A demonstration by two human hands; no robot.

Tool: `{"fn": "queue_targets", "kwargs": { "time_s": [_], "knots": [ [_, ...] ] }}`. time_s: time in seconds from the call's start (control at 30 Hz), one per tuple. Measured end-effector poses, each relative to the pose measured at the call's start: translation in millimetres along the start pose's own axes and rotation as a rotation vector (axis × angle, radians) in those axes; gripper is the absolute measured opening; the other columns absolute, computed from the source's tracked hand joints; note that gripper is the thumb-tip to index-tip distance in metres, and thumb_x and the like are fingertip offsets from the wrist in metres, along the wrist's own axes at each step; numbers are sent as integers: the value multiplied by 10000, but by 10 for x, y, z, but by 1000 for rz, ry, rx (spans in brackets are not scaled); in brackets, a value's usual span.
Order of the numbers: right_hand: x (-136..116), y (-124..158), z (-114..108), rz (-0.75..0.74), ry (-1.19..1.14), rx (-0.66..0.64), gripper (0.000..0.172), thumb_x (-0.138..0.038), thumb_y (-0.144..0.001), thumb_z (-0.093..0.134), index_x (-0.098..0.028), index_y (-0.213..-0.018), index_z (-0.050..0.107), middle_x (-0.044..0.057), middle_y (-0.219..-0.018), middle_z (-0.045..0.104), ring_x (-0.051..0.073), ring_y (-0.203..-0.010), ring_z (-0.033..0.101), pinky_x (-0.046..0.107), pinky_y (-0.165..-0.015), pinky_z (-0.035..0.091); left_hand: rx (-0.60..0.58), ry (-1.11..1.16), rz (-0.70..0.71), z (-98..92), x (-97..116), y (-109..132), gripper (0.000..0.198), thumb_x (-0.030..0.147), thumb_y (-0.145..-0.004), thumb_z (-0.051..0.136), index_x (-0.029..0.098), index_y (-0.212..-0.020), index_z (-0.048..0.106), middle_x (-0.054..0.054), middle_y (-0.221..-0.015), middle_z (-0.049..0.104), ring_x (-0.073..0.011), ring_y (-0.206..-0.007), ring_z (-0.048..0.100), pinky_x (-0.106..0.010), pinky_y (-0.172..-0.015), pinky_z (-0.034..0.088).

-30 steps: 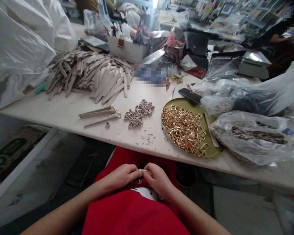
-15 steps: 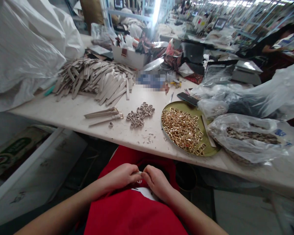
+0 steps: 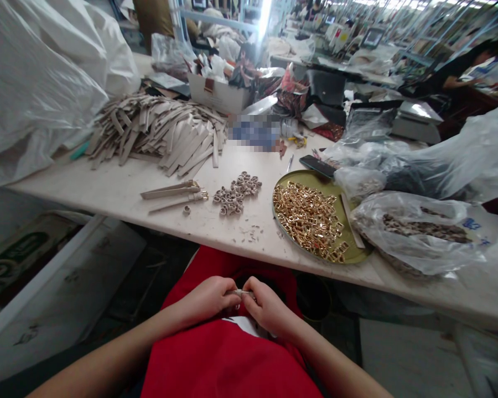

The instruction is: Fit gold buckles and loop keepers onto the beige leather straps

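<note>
the left hand (image 3: 209, 301) and right hand (image 3: 268, 309) are pinching a small pale strap (image 3: 241, 292) crosswise between them, just below the surface's (image 3: 108, 188) near edge.

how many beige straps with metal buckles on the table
2. Both lie side by side on the white table, one beige strap just above the other beige strap; the strip heap could hide more.

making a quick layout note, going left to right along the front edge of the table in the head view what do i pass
strap pieces with buckles → pile of small beige loops → round tray of gold buckles → clear plastic bag
</note>
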State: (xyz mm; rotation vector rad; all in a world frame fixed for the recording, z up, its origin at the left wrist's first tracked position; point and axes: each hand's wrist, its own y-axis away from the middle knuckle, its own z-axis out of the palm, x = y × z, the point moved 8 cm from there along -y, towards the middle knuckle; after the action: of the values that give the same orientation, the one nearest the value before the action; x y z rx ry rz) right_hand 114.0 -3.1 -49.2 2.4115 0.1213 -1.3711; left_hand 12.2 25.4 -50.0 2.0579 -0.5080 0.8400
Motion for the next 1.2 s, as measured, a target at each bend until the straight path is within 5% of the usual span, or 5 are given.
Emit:
{"fn": "queue_targets", "kwargs": {
  "time_s": [0.17,0.47,0.93,1.03,1.2],
  "knots": [
    [24,-20,-77,10,-60,-142,34,-224,-806,474,-198,-821,491,-16,-721,528,126,-639,455,224,-541,315,-12,-31,-38,-108,-38,5,287,412,-738,484,165,-753,628,-2,-655,636,-140,-563,526,-206,-445,269],
    [-6,-134,-253,10,-104,-52,56,-222,-821,448,-187,-784,471,-20,-691,494,126,-641,430,227,-562,320,66,-341,94,-443,426,-54,279,353,-780,452,176,-727,660,-26,-671,668,-146,-574,558,-218,-458,252],
    [-121,-517,-221,45,-260,-21,194,-347,-841,431,-185,-740,460,-21,-617,481,114,-551,441,213,-487,337,195,-461,75,-637,344,-231,254,377,-786,497,188,-735,659,-43,-709,682,-189,-638,607,-229,-495,309],
    [-285,-718,-306,-20,-340,-43,208,-375,-839,433,-178,-836,500,-8,-647,537,118,-553,481,220,-502,371,290,-515,106,-1011,262,-217,305,441,-803,474,200,-739,648,-32,-687,664,-178,-635,592,-224,-507,329],
    [-331,-939,-674,-139,-274,207,368,-386,-820,463,-178,-1123,477,65,-875,633,162,-686,575,271,-614,456,666,-670,57,-2111,9,-206,292,341,-879,370,188,-854,618,-65,-871,647,-189,-818,590,-264,-718,411]
  ]
}}
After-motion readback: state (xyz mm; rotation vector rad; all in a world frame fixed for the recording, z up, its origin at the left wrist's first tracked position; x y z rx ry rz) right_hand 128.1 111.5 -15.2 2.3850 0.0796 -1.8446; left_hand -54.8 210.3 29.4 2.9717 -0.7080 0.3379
